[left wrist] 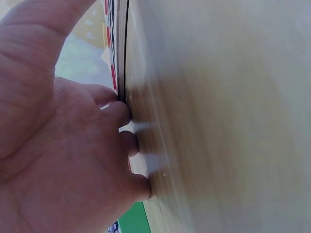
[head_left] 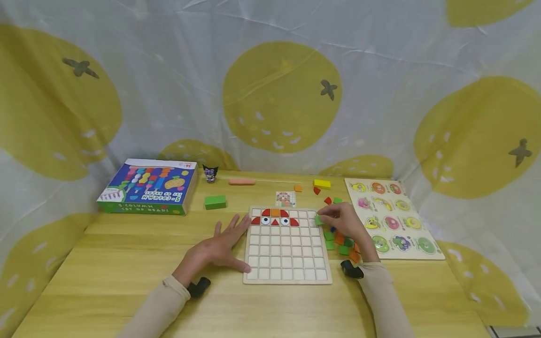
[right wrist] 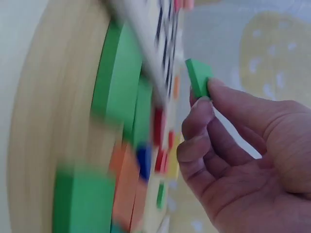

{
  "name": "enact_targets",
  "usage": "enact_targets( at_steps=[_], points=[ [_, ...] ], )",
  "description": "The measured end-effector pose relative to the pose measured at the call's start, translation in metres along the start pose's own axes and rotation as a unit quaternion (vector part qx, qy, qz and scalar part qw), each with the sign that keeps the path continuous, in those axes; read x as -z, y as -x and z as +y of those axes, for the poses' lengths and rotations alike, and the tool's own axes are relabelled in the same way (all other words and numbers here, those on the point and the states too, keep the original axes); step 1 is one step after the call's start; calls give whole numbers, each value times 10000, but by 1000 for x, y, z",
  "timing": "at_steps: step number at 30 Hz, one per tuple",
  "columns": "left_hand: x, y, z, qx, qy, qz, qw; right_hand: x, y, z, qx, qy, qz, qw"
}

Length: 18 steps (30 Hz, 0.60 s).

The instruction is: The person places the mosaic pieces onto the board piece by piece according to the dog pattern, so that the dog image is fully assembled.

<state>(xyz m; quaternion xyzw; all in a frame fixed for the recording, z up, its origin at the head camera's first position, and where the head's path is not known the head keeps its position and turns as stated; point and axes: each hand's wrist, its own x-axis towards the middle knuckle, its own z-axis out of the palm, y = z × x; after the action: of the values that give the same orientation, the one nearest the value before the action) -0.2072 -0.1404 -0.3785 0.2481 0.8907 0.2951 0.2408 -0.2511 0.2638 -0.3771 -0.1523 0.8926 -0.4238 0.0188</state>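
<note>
A wooden grid board [head_left: 276, 256] lies on the table, its upper rows holding red pieces, an orange square and two round eye pieces. My left hand [head_left: 217, 246] rests at the board's left edge, fingers spread, with the thumb at the lower left corner. Between thumb and fingertips my right hand [head_left: 344, 220] pinches a small green tile [right wrist: 199, 76] at the board's upper right edge. In the right wrist view the tile is held up clear of the loose blocks. A small pattern card [head_left: 285, 198] lies just behind the board.
Several loose green, orange and blue blocks [head_left: 344, 250] lie right of the board. Further right is a fruit puzzle board [head_left: 407, 218]. A bead-set box [head_left: 148, 188], a green block [head_left: 215, 202], a small figurine [head_left: 210, 173] and a yellow block [head_left: 322, 184] stand toward the back.
</note>
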Motion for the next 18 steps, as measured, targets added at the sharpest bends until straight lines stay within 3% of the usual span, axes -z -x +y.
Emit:
enact_targets(
  at_steps=[4, 11, 18],
  points=[
    [-2, -1, 0, 11, -25, 20, 10000, -21, -4, -18, -15, -432, -84, 9990],
    [-3, 1, 1, 2, -11, 10, 10000, -71, -12, -60, -47, -953, -660, 9933],
    [-2, 1, 2, -21, -73, 30, 10000, -109, -26, -85, -40, -1077, -614, 9923]
  ],
)
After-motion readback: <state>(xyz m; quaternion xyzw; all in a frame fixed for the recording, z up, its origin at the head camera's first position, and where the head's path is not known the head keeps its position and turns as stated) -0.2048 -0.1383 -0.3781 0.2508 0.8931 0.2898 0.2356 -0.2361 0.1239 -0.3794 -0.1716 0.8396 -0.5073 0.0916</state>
